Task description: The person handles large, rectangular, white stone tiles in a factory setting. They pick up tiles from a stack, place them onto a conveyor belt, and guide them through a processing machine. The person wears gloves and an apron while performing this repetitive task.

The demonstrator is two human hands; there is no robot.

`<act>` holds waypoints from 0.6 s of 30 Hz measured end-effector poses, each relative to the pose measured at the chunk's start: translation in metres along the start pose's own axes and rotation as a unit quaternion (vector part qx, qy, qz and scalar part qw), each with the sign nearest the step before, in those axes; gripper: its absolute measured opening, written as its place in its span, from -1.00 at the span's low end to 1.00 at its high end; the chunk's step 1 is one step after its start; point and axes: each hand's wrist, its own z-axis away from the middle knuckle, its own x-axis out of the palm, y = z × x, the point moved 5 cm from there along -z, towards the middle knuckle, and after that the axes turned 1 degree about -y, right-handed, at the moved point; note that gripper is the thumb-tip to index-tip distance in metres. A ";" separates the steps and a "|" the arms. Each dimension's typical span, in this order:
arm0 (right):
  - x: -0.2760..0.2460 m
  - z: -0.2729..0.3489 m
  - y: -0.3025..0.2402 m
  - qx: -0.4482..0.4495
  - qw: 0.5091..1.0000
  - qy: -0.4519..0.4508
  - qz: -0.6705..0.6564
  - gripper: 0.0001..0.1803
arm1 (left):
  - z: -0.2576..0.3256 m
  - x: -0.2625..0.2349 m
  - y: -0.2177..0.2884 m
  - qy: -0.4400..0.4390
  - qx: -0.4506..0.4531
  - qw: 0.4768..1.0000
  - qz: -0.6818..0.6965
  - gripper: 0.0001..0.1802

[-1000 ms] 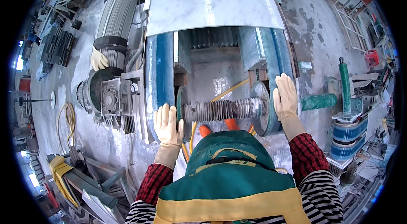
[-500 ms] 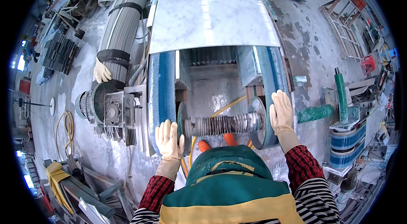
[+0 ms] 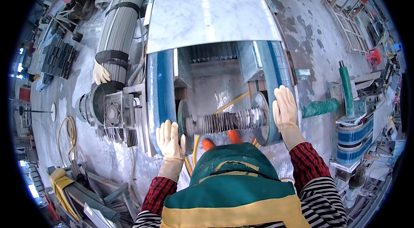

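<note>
Both my hands wear cream rubber gloves. My left hand [image 3: 171, 138] lies with its fingers stretched out on the near end of the left blue conveyor belt [image 3: 162, 82]. Out on the right blue belt [image 3: 272, 66], my right hand [image 3: 284, 108] rests flat, fingers extended. Neither hand holds anything. Across both belts, farther from me, lies a glossy white marble slab [image 3: 213, 12] with grey veins. Between the belts' near ends runs a roller shaft wrapped in a ribbed cover [image 3: 226, 122].
A motor with a gearbox [image 3: 113, 114] sits left of the belts. Behind it lies a long strapped bundle of grey strips [image 3: 116, 29] with a loose glove [image 3: 101, 73]. A green post [image 3: 346, 92] stands at the right. Yellow hose [image 3: 69, 135] and scrap pieces [image 3: 86, 193] lie at the left.
The whole view has shifted slightly, with the slab and belts a little higher and farther left in the picture. Both hands stay flat on the belts.
</note>
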 end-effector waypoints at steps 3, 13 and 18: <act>-0.001 0.001 0.000 0.011 1.000 -0.010 -0.003 -0.63 | -0.004 -0.003 0.002 0.013 -0.007 1.000 -0.005 -0.42; -0.005 -0.002 -0.003 0.003 1.000 -0.008 0.007 -0.62 | -0.117 -0.008 -0.029 0.009 0.064 0.997 0.046 -0.60; -0.006 -0.004 -0.003 0.002 1.000 -0.006 -0.001 -0.63 | -0.127 0.014 -0.031 -0.014 0.040 0.999 0.026 -0.60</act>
